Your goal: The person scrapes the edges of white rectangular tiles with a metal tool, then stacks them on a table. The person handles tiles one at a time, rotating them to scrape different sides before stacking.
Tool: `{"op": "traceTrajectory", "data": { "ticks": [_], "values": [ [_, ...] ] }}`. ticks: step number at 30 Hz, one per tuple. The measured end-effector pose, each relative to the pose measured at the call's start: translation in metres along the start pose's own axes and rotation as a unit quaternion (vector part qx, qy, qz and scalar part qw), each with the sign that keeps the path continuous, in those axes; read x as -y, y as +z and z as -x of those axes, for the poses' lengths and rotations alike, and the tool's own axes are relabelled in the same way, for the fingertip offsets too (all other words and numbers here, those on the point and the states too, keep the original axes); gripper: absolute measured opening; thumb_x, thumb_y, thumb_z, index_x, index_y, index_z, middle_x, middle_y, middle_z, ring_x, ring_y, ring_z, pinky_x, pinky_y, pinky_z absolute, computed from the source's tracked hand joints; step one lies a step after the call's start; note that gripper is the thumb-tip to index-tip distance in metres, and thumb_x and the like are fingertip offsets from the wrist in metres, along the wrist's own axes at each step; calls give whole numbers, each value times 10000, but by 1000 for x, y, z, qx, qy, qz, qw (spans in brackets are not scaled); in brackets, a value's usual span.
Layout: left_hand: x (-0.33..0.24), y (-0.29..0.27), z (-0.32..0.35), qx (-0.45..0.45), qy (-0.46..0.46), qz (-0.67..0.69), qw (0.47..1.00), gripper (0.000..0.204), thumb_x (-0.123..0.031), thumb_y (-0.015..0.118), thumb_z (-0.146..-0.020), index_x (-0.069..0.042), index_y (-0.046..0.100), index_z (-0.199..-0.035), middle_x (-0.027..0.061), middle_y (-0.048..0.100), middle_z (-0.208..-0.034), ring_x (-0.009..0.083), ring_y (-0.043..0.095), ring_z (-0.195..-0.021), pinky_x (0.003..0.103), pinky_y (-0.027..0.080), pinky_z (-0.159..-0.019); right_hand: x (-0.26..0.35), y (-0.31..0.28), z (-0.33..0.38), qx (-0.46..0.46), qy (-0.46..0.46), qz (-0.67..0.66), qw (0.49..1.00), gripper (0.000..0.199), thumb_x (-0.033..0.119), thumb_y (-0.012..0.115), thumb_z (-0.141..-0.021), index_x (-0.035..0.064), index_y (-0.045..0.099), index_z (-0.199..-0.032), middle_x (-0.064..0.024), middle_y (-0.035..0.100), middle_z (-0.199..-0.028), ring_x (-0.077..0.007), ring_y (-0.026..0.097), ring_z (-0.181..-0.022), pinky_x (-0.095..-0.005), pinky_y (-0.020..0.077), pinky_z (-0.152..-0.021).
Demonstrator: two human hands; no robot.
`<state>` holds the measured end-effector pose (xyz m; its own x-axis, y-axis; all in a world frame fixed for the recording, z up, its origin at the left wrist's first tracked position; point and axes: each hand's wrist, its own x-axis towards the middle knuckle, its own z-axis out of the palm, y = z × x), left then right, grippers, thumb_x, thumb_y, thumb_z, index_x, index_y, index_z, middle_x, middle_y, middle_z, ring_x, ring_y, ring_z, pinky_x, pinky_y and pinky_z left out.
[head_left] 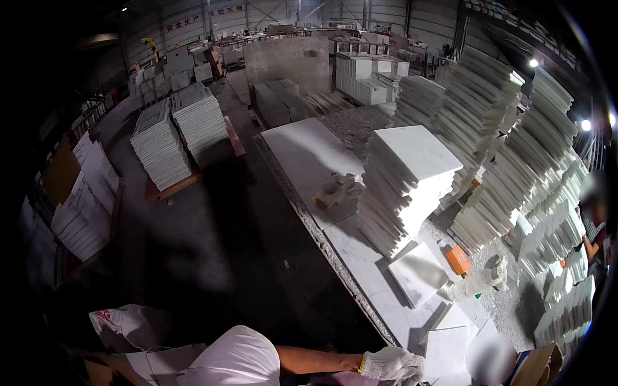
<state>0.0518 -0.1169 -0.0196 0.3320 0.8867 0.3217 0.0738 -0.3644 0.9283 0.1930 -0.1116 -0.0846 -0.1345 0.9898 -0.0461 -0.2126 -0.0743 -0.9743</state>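
Observation:
My left hand (393,365), in a white work glove, rests low at the near end of a long white stone slab (309,154), fingers loosely spread and holding nothing. A square white tile (445,350) lies just right of it. Farther up, my right hand (492,276), also gloved and white-sleeved, reaches over the speckled grey surface beside an orange box (458,259). Its fingers are curled, and I cannot tell whether they hold anything. A loose white tile (418,273) lies flat to the left of that hand. A tall leaning stack of white tiles (405,186) stands behind it.
A crumpled pair of white gloves (338,190) lies on the slab. Tall stacks of tiles (515,167) fill the right side, where another person (595,222) stands. Pallets of grey-white tiles (177,132) sit left on the dark floor (219,251). A white sack (129,325) lies near left.

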Motion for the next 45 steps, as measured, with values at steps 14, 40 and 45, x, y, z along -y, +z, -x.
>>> {"op": "traceTrajectory", "data": {
  "ticks": [14,40,45],
  "values": [
    [13,-13,-20,3,28,-44,999,161,-158,543,-863,-102,634,-985,78,583,-654,241,578,-575,361,446,-531,4,7,-28,6,14,26,1000,408,223,568,-819,-16,554,-1149,-182,568,-1033,-221,597,-859,-313,459,-744],
    [31,32,-23,68,-11,-104,992,156,-212,572,-878,-78,638,-923,114,663,-852,316,640,-759,356,498,-618,6,3,-30,39,-4,23,999,349,161,580,-817,-22,599,-1114,-178,601,-978,-209,627,-798,-294,491,-692],
    [-20,11,-17,33,-12,59,998,146,-188,568,-898,-70,634,-954,112,656,-820,281,645,-734,338,499,-623,31,-11,-15,17,-52,63,997,339,149,582,-817,-23,608,-1107,-177,607,-968,-206,633,-786,-290,497,-682]
  ]
}}
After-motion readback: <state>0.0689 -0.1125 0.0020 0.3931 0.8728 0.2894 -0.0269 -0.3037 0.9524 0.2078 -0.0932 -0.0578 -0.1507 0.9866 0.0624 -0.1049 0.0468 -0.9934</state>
